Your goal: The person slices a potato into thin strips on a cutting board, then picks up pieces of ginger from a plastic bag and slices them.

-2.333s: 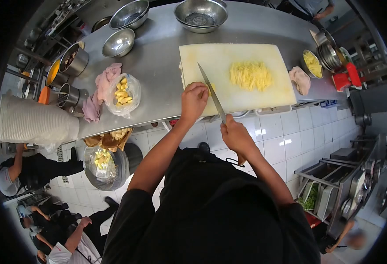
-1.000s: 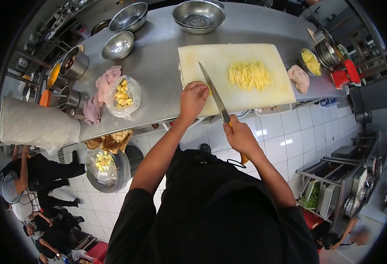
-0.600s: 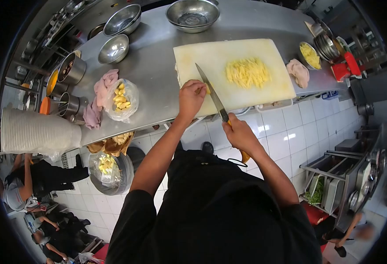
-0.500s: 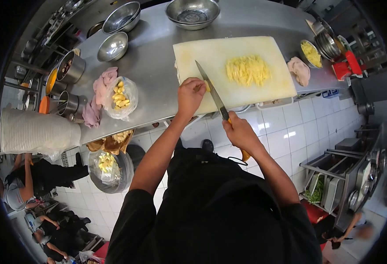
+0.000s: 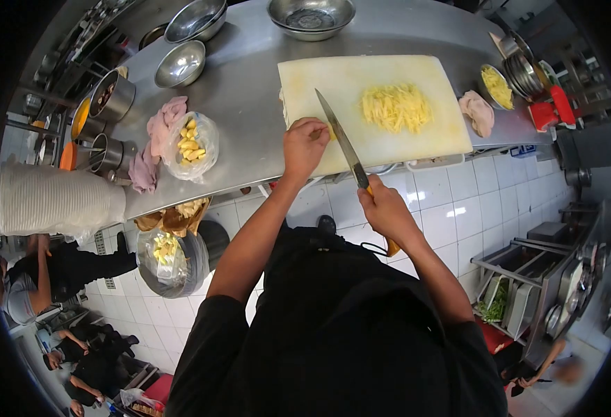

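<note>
My right hand (image 5: 387, 208) is wrapped round the orange-and-black handle of a long kitchen knife (image 5: 340, 139). Its blade slants up and left over the pale cutting board (image 5: 361, 69). On the left part of the board my left hand (image 5: 305, 144) has its fingers curled together, right beside the blade. They press on a small yellow piece (image 5: 331, 132), mostly hidden by the fingertips and the knife. To the right of the blade lies a pile of thin yellow strips (image 5: 396, 108), touched by neither hand.
Left of the board, a clear plastic bag (image 5: 191, 147) of yellow pieces lies by pink cloths (image 5: 166, 125). Metal bowls (image 5: 180, 64) stand behind. At right are a folded cloth (image 5: 477, 113) and a bowl of yellow strips (image 5: 496, 87). A bin (image 5: 159, 278) stands below; co-workers are at lower left.
The view has shifted slightly, so the board and bowls sit a little higher and the hands slightly to the right. Both hands keep nearly the same pose, the knife still beside the left fingertips.
</note>
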`<action>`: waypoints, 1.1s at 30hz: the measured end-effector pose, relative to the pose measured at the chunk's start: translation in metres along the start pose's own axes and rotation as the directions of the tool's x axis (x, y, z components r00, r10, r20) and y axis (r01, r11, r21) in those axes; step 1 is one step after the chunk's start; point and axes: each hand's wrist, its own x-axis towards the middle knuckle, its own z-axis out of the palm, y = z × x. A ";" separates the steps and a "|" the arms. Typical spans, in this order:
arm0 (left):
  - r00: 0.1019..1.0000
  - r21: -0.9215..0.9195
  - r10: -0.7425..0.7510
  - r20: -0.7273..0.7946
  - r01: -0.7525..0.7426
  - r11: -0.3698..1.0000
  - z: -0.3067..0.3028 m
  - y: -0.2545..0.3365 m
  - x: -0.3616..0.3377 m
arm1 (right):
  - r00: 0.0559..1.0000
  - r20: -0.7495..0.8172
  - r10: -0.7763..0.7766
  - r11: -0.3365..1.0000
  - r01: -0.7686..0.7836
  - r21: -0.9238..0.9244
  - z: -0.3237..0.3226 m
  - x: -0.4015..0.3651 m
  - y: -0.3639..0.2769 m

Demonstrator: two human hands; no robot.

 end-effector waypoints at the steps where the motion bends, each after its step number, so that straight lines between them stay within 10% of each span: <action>1: 1.000 -0.009 0.003 -0.002 -0.003 1.000 0.000 -0.001 -0.001 | 1.000 0.003 0.018 1.000 -0.018 0.001 -0.002 -0.003 -0.002; 33: 0.996 0.088 0.076 0.051 -0.080 0.993 -0.003 0.000 0.000 | 1.000 0.005 0.007 0.999 -0.007 0.032 0.010 -0.006 0.011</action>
